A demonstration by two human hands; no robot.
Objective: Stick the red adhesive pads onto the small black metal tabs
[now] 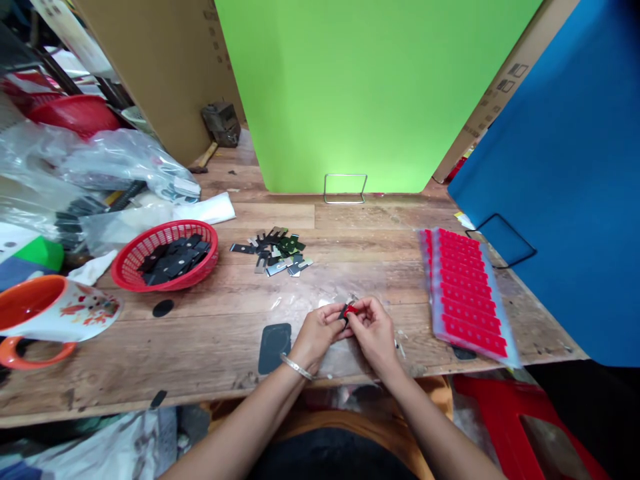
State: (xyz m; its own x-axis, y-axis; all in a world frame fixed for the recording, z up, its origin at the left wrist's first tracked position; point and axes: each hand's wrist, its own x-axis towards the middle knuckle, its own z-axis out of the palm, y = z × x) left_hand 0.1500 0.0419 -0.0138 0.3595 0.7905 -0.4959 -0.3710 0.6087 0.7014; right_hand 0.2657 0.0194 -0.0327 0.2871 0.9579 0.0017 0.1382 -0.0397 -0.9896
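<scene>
Close to the table's front edge, my two hands meet over a small dark flat piece. My left hand is closed on it between thumb and fingers. In my right hand, the fingers pinch a small red piece that touches the dark one. Fingertips hide most of both pieces. Beyond my hands lies a loose pile of slotted metal plates, some dark and some shiny. To the right, clear sheets carry rows of red stickers.
A red basket of black flat pieces stands left, with an orange and white mug nearer me. Plastic bags crowd the far left. A green panel and a blue panel rise behind and to the right.
</scene>
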